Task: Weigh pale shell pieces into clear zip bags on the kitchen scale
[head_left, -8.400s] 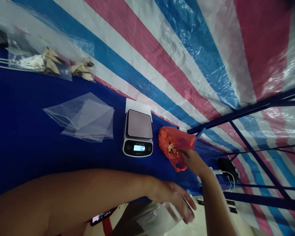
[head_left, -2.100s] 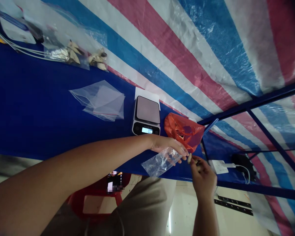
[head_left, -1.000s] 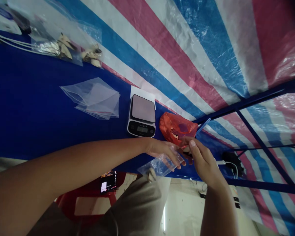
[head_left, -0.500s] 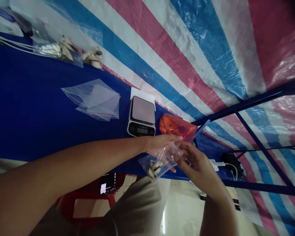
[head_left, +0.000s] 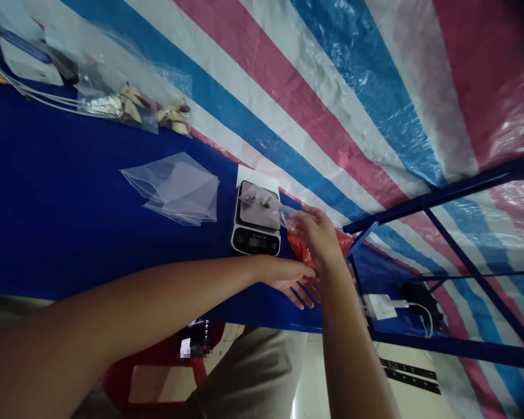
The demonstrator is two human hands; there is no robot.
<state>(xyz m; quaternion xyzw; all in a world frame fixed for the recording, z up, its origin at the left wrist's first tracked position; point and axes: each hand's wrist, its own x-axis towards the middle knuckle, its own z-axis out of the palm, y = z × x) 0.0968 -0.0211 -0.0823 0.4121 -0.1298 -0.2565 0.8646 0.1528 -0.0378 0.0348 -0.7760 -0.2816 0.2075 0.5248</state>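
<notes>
A clear bag with several pale pieces (head_left: 262, 202) lies over the plate of the digital scale (head_left: 257, 216). My right hand (head_left: 312, 230) holds the bag's far end, fingers closed on it, above a red plastic bag (head_left: 300, 247). Below, my left hand (head_left: 292, 279) has its fingers spread and holds nothing; its fingertips are partly hidden by my right wrist. Flat empty clear bags (head_left: 179, 189) are stacked on the blue table left of the scale.
Two filled clear bags (head_left: 174, 116) lie at the table's back left, near white cables. Blue metal bars (head_left: 419, 203) and a white plug adapter (head_left: 379, 306) are at the right. A phone (head_left: 194, 339) rests on a red stool below the table.
My right hand has moved up and left, carrying the filled bag from beside my left hand onto the scale. My left hand has let go of the bag and sits slightly lower.
</notes>
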